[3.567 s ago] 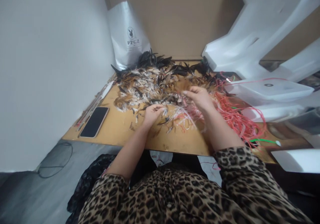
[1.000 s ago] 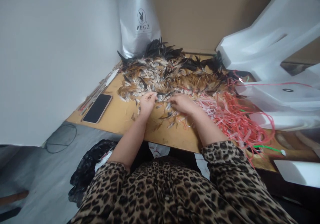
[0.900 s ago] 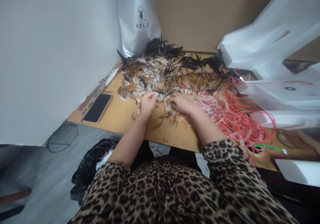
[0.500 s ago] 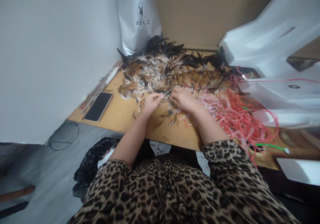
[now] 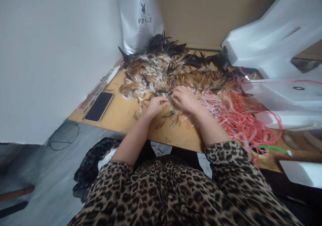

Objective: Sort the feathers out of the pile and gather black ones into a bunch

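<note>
My left hand (image 5: 156,106) is closed in a pinch over the near edge of the feather pile; whatever sits between its fingertips is too small to make out. Just to its right, my right hand (image 5: 185,98) has curled fingers pointing at the left fingertips, and its grip is partly hidden behind its own back. Brown, white and black feathers (image 5: 151,73) lie heaped beyond both hands. Loose feather bits (image 5: 173,118) are scattered below them on the wooden table (image 5: 130,118). Beside my right forearm spreads a tangle of pink and red plastic strips (image 5: 236,118).
A phone (image 5: 99,106) lies at the table's left side, near thin sticks by the wall. A silvery bag (image 5: 141,24) stands at the back. White plastic bags (image 5: 271,41) bulge over the right side. A black bag (image 5: 95,165) is on the floor.
My left hand has shifted slightly right and toward me, its fingertips now lower than before. My right hand has risen a little, and its fingers have moved slightly away from me.
</note>
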Available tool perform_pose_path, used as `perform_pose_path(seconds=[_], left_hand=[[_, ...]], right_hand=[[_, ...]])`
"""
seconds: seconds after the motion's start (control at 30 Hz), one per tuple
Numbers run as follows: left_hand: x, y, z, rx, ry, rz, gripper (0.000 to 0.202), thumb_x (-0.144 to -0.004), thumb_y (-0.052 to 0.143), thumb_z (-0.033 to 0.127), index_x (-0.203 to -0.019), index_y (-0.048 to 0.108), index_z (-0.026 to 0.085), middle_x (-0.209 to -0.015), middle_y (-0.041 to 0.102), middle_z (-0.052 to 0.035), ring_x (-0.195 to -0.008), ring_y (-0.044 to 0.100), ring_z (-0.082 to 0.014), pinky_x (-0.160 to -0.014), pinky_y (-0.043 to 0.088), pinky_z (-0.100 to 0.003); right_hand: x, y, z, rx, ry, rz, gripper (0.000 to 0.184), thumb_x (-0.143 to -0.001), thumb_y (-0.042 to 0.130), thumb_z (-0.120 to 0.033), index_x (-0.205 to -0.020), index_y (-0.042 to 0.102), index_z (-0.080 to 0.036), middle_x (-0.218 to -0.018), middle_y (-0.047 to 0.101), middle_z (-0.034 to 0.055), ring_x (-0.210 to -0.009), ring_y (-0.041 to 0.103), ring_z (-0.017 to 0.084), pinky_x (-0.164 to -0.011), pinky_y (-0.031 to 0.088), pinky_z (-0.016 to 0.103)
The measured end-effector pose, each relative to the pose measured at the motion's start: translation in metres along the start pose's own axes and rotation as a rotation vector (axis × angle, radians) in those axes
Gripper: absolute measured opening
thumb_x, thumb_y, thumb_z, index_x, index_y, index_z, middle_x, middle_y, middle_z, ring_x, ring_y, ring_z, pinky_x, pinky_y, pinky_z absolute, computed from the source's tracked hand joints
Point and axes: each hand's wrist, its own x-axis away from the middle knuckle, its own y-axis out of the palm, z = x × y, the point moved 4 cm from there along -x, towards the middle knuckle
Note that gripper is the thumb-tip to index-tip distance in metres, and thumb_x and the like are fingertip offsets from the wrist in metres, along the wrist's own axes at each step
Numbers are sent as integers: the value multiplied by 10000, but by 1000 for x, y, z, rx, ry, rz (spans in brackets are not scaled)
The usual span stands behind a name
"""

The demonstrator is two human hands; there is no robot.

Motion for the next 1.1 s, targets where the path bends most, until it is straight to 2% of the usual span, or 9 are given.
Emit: perform_pose_path(seconds=[0.17,0.3,0.37,0.53,0.7,0.8,0.93,1.1], left_hand=[[-1,2,-8,159,-135,0,135,-609,679,207,-720,677,130,-643,648,-23,-541,536,-100,-556,437,-233],[-1,-1,-13,349,-291,24,188,-610,687,217,-758,634,114,-560,609,-3,-493,527,-76,-503,423,-196],[-1,-3,-13,435,-348,43,212,-617,688,210,-788,615,107,-584,621,-8,-515,553,-72,-527,442,-191],[-1,-7,-12,565,-428,48,235,-616,692,150,-824,597,95,-644,645,-37,-570,603,-91,-572,468,-204],[-1,-4,-14,627,-455,30,229,-618,690,119,-827,597,93,-649,648,-32,-577,612,-85,-583,472,-188],[0,-4,-13,629,-458,34,221,-623,686,113,-822,595,87,-649,651,-37,-580,618,-89,-590,477,-192],[1,-4,-10,608,-453,35,199,-625,686,120,-797,590,89,-630,644,-30,-569,615,-89,-587,479,-196],[2,-5,-7,521,-431,14,178,-633,681,135,-782,593,95,-597,633,-27,-548,603,-91,-535,458,-184]], right_hand=[[-1,3,2,-22,13,9,216,-845,410,-270,-888,604,-184,-991,560,102,-933,427,242,-795,269,354],[0,3,13,-36,121,42,210,-799,479,-263,-932,618,-179,-1023,561,104,-964,448,247,-809,284,354],[0,5,17,-57,138,-15,212,-787,496,-268,-925,632,-182,-983,576,93,-948,468,235,-798,298,336],[2,16,14,-89,61,-239,214,-771,525,-281,-933,655,-229,-951,587,61,-934,478,210,-784,310,304],[2,28,12,-82,66,-333,202,-771,508,-247,-901,661,-220,-957,583,66,-936,468,204,-779,307,293],[1,31,12,-89,47,-328,198,-794,469,-243,-831,653,-180,-921,585,76,-884,478,186,-755,313,278],[-1,28,10,-100,27,-252,212,-813,430,-237,-779,622,-155,-870,587,83,-825,489,174,-730,320,272],[-3,23,8,-239,21,-171,171,-797,449,-211,-733,596,-150,-774,590,66,-773,506,158,-725,337,255]])
